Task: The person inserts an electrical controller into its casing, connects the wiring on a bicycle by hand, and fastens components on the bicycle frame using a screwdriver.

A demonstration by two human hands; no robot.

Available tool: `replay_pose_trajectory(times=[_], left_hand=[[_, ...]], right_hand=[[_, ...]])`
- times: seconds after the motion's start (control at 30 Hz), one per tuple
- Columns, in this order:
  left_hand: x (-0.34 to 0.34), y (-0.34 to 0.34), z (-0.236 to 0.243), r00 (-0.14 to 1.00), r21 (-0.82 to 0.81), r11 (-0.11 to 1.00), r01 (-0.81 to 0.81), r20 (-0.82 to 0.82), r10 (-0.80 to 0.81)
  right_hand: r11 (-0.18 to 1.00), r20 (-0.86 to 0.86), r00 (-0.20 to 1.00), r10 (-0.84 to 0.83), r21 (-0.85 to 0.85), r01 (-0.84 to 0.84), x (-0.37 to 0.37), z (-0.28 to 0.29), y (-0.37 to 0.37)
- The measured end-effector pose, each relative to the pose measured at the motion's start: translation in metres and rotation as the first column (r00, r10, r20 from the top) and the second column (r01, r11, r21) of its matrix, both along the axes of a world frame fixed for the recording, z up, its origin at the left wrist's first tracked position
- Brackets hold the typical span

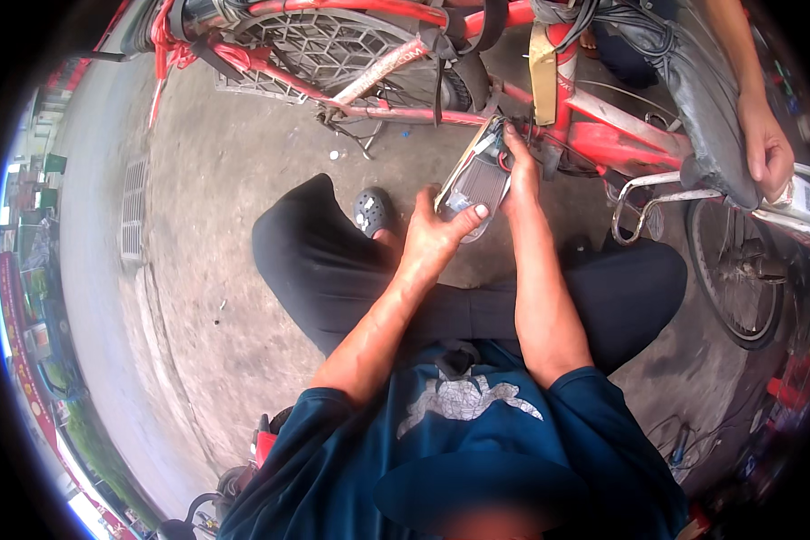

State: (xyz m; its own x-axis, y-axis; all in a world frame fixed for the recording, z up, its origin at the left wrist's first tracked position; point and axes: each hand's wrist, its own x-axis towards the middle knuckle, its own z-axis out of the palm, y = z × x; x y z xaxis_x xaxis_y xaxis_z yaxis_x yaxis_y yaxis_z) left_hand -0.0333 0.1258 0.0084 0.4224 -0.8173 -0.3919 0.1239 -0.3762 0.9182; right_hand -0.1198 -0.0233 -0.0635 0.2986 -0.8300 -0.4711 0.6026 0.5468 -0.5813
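A small ribbed grey metal box with wires (480,178) is held tilted in front of the red bicycle frame (616,130). My left hand (436,234) grips its left side, thumb lying over the lower part. My right hand (522,171) wraps its right side, thumb near the wired top end. A yellowish block (544,72) is on the frame just above. I sit low with legs bent, a clog (369,210) on my foot.
Another person's hand (765,157) is at the right beside a grey padded cover (715,144) and metal rack (639,193). A bicycle wheel (729,297) stands right. Tools or cables (684,445) lie lower right. A drain grate (133,207) and road are left.
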Motion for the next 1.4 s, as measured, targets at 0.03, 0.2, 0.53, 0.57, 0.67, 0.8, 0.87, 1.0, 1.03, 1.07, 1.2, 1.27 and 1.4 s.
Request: replay_pose_trajectory(times=[0.03, 0.2, 0.53, 0.57, 0.67, 0.8, 0.87, 1.0, 1.03, 1.07, 1.2, 1.27, 1.4], left_hand=[[0.000, -0.001, 0.001, 1.000, 0.010, 1.000, -0.004, -0.022, 0.004], [-0.001, -0.002, 0.008, 0.999, -0.005, 0.999, -0.034, -0.040, 0.034], [-0.007, 0.011, -0.002, 0.928, -0.009, 1.000, 0.020, 0.372, -0.015], [-0.010, 0.015, 0.003, 0.787, -0.038, 0.998, 0.044, 0.617, -0.011], [-0.005, 0.023, 0.006, 0.641, -0.099, 0.979, 0.176, 0.767, -0.037], [-0.002, 0.018, 0.006, 0.658, -0.077, 0.981, 0.175, 0.751, -0.059], [0.006, 0.013, 0.011, 0.705, -0.017, 0.976, 0.216, 0.695, -0.144], [0.013, 0.004, 0.016, 0.608, -0.001, 0.947, 0.320, 0.767, -0.205], [0.015, 0.002, 0.019, 0.547, 0.034, 0.934, 0.355, 0.803, -0.237], [0.017, 0.000, 0.021, 0.481, 0.070, 0.920, 0.387, 0.835, -0.266], [0.022, -0.004, 0.025, 0.359, 0.101, 0.884, 0.457, 0.888, -0.287], [0.025, -0.010, 0.026, 0.358, 0.080, 0.876, 0.476, 0.892, -0.276], [0.024, -0.019, 0.031, 0.421, 0.167, 0.863, 0.477, 0.818, -0.391]], right_hand=[[1.000, -0.015, 1.000, 0.008, 0.004, -0.008, 0.000, 0.001, 0.001], [0.998, -0.028, 0.998, 0.056, 0.015, -0.055, -0.003, 0.002, 0.001], [0.999, -0.097, 0.995, 0.023, -0.040, -0.027, -0.003, 0.008, 0.010], [0.999, -0.141, 0.990, 0.003, -0.047, -0.009, -0.002, 0.007, 0.010], [0.997, -0.162, 0.987, -0.003, -0.083, -0.010, -0.004, 0.009, 0.003], [0.997, -0.154, 0.988, 0.000, -0.080, -0.013, -0.004, 0.006, -0.001], [0.993, -0.217, 0.976, -0.003, -0.116, -0.023, -0.002, 0.014, 0.001], [0.992, -0.257, 0.966, 0.016, -0.119, -0.048, -0.005, 0.025, 0.007], [0.991, -0.276, 0.961, 0.015, -0.121, -0.050, -0.004, 0.025, 0.009], [0.991, -0.295, 0.956, 0.014, -0.123, -0.052, -0.005, 0.025, 0.010], [0.992, -0.294, 0.955, 0.045, -0.101, -0.077, -0.007, 0.017, 0.008], [0.992, -0.285, 0.952, 0.107, -0.035, -0.122, -0.006, 0.016, 0.007], [0.976, -0.281, 0.935, 0.216, 0.050, -0.211, -0.007, 0.016, 0.009]])
